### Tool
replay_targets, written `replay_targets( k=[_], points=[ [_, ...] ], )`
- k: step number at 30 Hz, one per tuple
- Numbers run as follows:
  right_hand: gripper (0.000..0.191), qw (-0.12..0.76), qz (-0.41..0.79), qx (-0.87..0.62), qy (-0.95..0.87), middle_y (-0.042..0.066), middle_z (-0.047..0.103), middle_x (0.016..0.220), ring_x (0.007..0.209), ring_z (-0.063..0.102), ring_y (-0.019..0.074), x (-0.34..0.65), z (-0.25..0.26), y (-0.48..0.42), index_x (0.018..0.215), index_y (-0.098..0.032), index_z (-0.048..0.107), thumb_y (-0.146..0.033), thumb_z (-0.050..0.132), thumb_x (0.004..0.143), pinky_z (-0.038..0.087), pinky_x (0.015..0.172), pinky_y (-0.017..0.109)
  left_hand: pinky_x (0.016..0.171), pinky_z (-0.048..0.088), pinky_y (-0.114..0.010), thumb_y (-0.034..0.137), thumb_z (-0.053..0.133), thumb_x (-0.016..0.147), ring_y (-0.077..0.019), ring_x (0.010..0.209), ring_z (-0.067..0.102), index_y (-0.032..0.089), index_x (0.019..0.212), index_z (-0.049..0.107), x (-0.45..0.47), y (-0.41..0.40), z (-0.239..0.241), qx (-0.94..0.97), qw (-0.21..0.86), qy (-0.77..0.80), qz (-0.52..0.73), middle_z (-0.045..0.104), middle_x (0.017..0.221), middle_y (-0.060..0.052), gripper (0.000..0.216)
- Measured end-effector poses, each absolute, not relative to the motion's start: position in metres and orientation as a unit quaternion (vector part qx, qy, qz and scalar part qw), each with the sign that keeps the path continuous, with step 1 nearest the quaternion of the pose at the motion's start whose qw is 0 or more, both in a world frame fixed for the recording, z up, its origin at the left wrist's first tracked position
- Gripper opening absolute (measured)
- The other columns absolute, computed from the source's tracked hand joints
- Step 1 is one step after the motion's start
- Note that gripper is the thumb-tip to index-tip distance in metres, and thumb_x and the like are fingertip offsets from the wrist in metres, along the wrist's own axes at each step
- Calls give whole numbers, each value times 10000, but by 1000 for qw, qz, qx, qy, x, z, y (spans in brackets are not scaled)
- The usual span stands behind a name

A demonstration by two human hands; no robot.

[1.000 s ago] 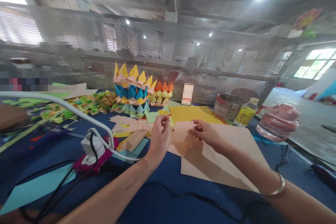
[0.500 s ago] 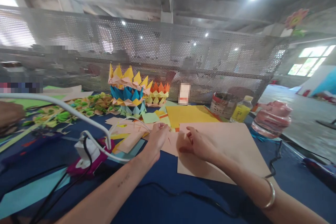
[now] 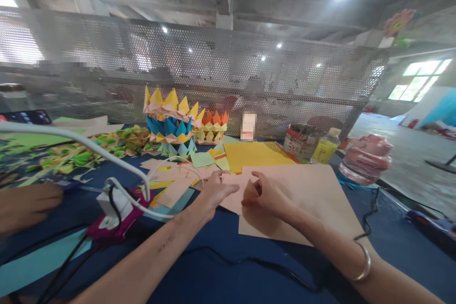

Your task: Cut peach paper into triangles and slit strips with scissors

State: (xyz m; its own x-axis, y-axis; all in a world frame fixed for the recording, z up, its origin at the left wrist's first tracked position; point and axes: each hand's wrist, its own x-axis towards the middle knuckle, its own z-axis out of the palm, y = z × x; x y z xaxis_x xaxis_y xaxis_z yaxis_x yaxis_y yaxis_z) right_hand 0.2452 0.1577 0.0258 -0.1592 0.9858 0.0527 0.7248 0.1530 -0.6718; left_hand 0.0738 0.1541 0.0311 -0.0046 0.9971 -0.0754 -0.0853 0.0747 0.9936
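My right hand [image 3: 270,195] is closed in a pinch on a small folded piece of peach paper [image 3: 251,192] with a pointed top. It is above the left part of a large peach paper sheet [image 3: 302,209]. Just to the left, my left hand [image 3: 218,191] has its thumb and fingers apart, with nothing seen in it. The left fingers are over smaller peach paper pieces [image 3: 231,202] on the dark blue cloth. A yellow sheet [image 3: 245,156] lies beyond both hands.
Paper crowns [image 3: 169,128] stand behind the scraps. A purple power strip [image 3: 119,223] with a white cable [image 3: 81,140] is left of my arm. Another person's hand [image 3: 30,206] is at the far left. A yellow bottle [image 3: 326,147] and pink container [image 3: 366,156] stand right.
My left thumb has spread away from its fingers, which were pinched together. The folded paper in my right hand shows more clearly. The other person's hand has come nearer and further into view.
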Motion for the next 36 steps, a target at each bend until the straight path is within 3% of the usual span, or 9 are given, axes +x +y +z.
replay_targets(
  k=[3,7,13,18,25,29,36],
  points=[
    [882,282,264,-602,-699,78,591,984,836,589,204,247,23,156,1348,-116,311,-313,737,601,466,769,339,633,470,-236,38,657,541,-191,820,628,151,1019,551,75,150,35,490,531,501,476,659,887,-61,503],
    [836,429,270,-532,-678,156,454,1212,1074,500,257,251,24,155,1297,-149,323,-362,728,597,469,839,381,666,477,-271,64,637,562,-187,767,621,136,951,573,76,151,35,493,559,431,508,661,815,-49,401],
    [414,473,328,-394,-716,89,573,1065,1019,572,222,247,35,145,1110,-205,443,-263,616,739,446,899,391,775,444,-269,111,663,574,-167,851,601,147,969,584,79,151,28,548,561,329,527,657,889,-41,404],
    [477,474,300,-434,-705,67,549,1009,933,596,204,250,13,146,1137,-214,377,-236,623,728,491,828,373,727,440,-253,113,659,562,-159,817,597,146,980,568,80,152,21,551,559,355,508,638,861,-28,429],
    [654,508,272,-434,-693,96,504,1140,999,576,211,249,4,145,1284,-247,231,-152,555,724,492,851,385,804,452,-318,183,617,645,-208,918,588,142,977,586,86,158,9,571,516,367,522,661,934,-75,337],
    [694,452,209,-497,-711,91,525,1099,957,588,229,245,6,138,1300,-239,213,-147,549,700,488,861,437,826,449,-324,151,594,647,-198,900,594,148,977,571,88,157,9,575,512,360,528,659,932,-69,331],
    [699,453,35,-474,-755,145,402,1287,1196,436,276,238,19,125,1359,-206,176,-151,535,762,404,984,494,763,462,-305,140,582,639,-187,818,584,153,836,573,89,157,7,596,485,351,535,623,809,-28,198]
  ],
)
